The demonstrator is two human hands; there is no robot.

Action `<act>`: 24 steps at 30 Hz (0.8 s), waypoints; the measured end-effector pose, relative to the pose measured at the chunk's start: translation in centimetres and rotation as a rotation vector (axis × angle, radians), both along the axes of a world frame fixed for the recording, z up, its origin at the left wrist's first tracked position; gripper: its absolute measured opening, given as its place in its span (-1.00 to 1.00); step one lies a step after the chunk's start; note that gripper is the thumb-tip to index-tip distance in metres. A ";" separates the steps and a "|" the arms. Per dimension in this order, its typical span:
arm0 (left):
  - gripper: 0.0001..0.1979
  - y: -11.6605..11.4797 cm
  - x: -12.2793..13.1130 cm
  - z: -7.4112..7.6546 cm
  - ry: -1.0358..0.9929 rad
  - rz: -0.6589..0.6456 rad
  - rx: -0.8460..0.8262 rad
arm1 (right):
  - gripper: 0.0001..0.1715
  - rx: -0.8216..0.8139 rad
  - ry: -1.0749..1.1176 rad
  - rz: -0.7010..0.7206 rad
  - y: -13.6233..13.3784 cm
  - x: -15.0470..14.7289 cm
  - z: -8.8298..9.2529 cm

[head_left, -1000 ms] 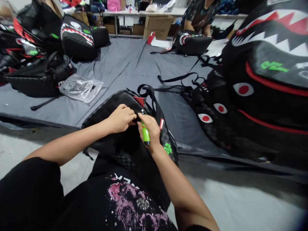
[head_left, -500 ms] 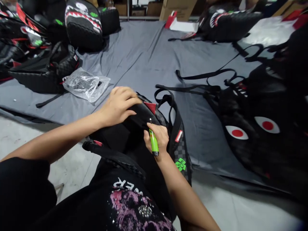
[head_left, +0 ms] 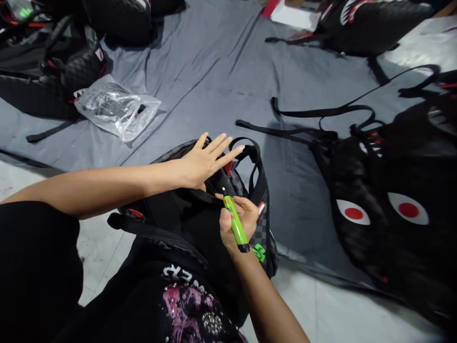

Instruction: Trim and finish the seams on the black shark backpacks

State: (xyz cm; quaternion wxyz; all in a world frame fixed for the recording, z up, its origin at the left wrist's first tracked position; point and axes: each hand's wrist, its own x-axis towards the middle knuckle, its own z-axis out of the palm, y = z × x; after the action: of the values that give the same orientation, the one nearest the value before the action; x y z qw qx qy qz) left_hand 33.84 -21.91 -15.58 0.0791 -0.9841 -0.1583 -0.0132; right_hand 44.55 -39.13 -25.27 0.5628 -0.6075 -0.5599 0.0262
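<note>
In the head view a black checkered backpack (head_left: 263, 233) stands against my body, its dark inside facing up. My left hand (head_left: 203, 164) is open, fingers spread, over the backpack's far rim beside a small red patch (head_left: 228, 167). My right hand (head_left: 246, 216) is closed around a bright green marker (head_left: 234, 219). The marker's pale tip points away from me and its black end lies near my wrist. The fingers of this hand are close to the backpack's edge, below my left hand. The webbing strap (head_left: 262, 166) loops up at the backpack's right side.
A clear plastic bag (head_left: 119, 107) lies on the grey cloth (head_left: 200, 90). Dark backpacks stand at the left (head_left: 53, 71) and far right (head_left: 378, 24). At the right lies a black bag with red-and-white eyes (head_left: 385, 190), its straps reaching across the cloth.
My left hand has moved right along the rim and spread its fingers. My right hand, with the marker, has turned and shifted slightly towards me. The view has tilted down.
</note>
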 end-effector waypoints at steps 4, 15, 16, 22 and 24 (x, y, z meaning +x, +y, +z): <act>0.27 0.0 0.7 -1.0 0.001 0.010 0.020 | -0.73 -0.120 -0.031 -0.049 0.4 0.6 0.7; 0.03 -0.3 0.8 -0.9 -0.062 0.008 0.012 | -0.73 0.045 -0.093 -0.229 1.8 2.3 4.2; 0.02 -0.2 0.8 -0.9 -0.064 0.010 0.003 | -0.77 0.002 -0.197 -0.195 2.0 2.5 4.3; 0.01 0.1 1.2 -1.2 -0.076 0.065 -0.022 | -0.69 -0.262 -0.482 0.179 1.5 4.3 4.3; 0.03 0.2 1.4 -1.4 -0.086 0.072 -0.020 | -0.68 -0.319 -0.397 0.245 0.9 4.9 4.6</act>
State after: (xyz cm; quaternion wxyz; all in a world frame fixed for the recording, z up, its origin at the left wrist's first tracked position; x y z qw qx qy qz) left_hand 35.20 -21.69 -17.01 0.0628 -0.9771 -0.1968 -0.0513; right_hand 49.42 -38.19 -20.67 0.3320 -0.6093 -0.7174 0.0622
